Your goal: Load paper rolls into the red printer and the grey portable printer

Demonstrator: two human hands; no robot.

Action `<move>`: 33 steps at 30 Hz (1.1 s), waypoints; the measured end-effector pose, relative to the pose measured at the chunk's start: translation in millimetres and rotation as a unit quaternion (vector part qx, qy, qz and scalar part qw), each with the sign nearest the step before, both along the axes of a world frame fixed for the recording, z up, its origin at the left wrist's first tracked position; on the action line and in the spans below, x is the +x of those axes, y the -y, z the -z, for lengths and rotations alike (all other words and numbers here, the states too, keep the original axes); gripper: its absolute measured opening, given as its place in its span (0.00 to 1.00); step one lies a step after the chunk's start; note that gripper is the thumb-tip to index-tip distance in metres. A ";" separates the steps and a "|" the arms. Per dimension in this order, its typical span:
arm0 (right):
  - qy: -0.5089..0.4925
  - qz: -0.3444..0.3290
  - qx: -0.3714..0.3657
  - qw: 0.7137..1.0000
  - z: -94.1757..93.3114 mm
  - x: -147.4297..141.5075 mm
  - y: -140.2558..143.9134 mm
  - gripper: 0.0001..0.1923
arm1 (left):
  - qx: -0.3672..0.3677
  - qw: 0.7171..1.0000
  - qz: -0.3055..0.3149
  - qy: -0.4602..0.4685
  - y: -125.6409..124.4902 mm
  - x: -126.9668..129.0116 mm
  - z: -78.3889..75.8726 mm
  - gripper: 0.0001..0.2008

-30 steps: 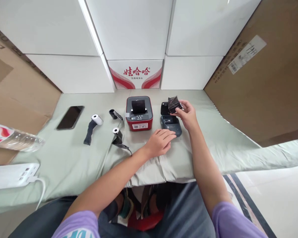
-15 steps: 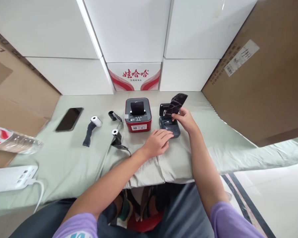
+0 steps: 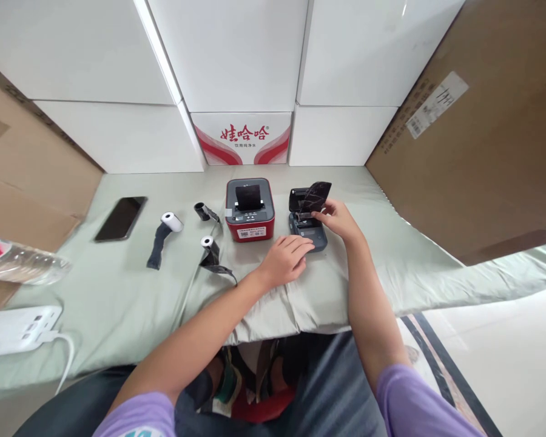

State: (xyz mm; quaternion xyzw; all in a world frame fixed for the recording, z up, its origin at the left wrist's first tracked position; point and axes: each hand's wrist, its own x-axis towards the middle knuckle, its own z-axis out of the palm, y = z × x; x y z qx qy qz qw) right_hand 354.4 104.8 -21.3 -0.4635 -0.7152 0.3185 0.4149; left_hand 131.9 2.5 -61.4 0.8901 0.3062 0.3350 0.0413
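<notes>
A small dark portable label printer point(image 3: 315, 234) lies with its lid point(image 3: 296, 199) raised. My right hand point(image 3: 340, 220) pinches a paper roll with a black outer face point(image 3: 317, 195), its loose end standing up. The roll's lower part sits at the printer's open compartment; how deep it is in, I cannot tell. My left hand point(image 3: 286, 260) holds the printer's near left corner, fingers bent over the edge. Just left stands a red and black printer point(image 3: 250, 209) with black paper sticking out of its top.
Three partly unrolled paper rolls, a left one point(image 3: 171, 222), a back one point(image 3: 202, 211) and a near one point(image 3: 209, 249), lie on the cloth. Farther left are a phone point(image 3: 121, 218), a plastic bottle point(image 3: 31, 262) and a white power strip point(image 3: 20, 331). Cardboard boxes flank both sides; white boxes point(image 3: 236, 54) stand behind.
My right hand has lowered the black paper roll into the area of the printer's open compartment. My left hand stays on the printer. The whole view has shifted slightly.
</notes>
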 end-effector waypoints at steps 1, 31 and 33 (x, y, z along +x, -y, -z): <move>0.014 0.003 0.008 1.000 -0.9 0.2 0.6 0.13 | 0.000 1.000 0.000 -0.001 0.0 0.0 -0.2 0.18; -0.230 0.072 -0.062 0.969 -9.2 -7.8 2.5 0.30 | 0.002 0.999 -0.045 0.009 -0.1 -3.1 -2.9 0.20; -0.200 0.123 -0.030 0.972 -0.6 -14.0 -4.3 0.30 | -0.004 0.999 -0.041 -0.007 -0.9 -2.6 -2.0 0.25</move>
